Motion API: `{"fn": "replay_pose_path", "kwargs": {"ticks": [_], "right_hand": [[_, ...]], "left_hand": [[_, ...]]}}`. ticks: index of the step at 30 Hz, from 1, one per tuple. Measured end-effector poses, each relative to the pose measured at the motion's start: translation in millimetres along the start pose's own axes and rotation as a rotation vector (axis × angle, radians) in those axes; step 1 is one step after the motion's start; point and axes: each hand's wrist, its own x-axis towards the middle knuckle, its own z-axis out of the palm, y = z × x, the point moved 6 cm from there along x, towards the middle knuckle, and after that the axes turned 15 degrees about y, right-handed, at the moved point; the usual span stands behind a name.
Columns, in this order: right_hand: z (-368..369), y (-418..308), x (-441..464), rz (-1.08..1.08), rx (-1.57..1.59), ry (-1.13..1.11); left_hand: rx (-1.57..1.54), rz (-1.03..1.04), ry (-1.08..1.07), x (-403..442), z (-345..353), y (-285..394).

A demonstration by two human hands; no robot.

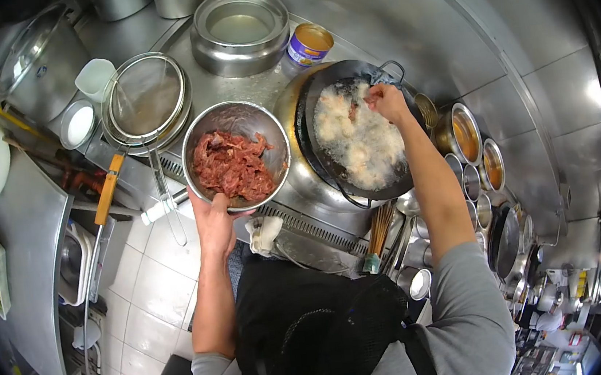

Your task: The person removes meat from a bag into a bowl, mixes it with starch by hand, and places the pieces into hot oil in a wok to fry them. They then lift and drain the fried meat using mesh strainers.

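Note:
My left hand (pixel 215 224) grips the near rim of a round steel mixing bowl (pixel 274 128), thumb over the edge. Strips of raw red meat (pixel 234 167) fill much of this tilted bowl. Beside it sits a black wok (pixel 315 153) of bubbling oil, crowded with pale frying pieces (pixel 358 145). Over the wok's far right side, my right hand (pixel 388 101) has its fingers closed around a bit of reddish raw meat. Another reddish piece lies in the bubbles just left of those fingers. The fingertips are partly hidden.
Mesh strainers (pixel 146 94) rest left of the bowl. A wide steel pot (pixel 240 29) and an opened can (pixel 311 42) stand behind. Several sauce pots, including one of orange liquid (pixel 465 133), line the right. A bamboo brush (pixel 379 234) is near the wok's front.

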Motion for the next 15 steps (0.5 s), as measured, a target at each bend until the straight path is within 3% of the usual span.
{"fn": "replay_pose_path", "kwargs": {"ticks": [5,7,9,11,13,14,15], "right_hand": [[-13,-23,-40,0.251,0.255,-0.022],[-1,-34,-68,0.137,0.027,-0.308],[1,-47,-98,0.147,0.083,-0.551],[-14,-60,-121,0.373,0.206,-0.483],[-40,-82,-130,0.277,0.139,-0.283],[-38,-62,-126,0.26,0.147,-0.295],[-46,-35,-106,0.047,0.099,-0.112]], "left_hand": [[-0.006,-0.022,-0.023,4,-1,1],[-0.023,0.018,-0.008,8,-5,-4],[-0.056,0.026,-0.034,8,-3,-1],[-0.048,0.001,-0.01,9,-5,-2],[-0.055,-0.006,-0.071,7,-6,3],[-0.076,-0.016,-0.069,5,-7,5],[-0.1,-0.027,-0.068,3,-7,6]]}}
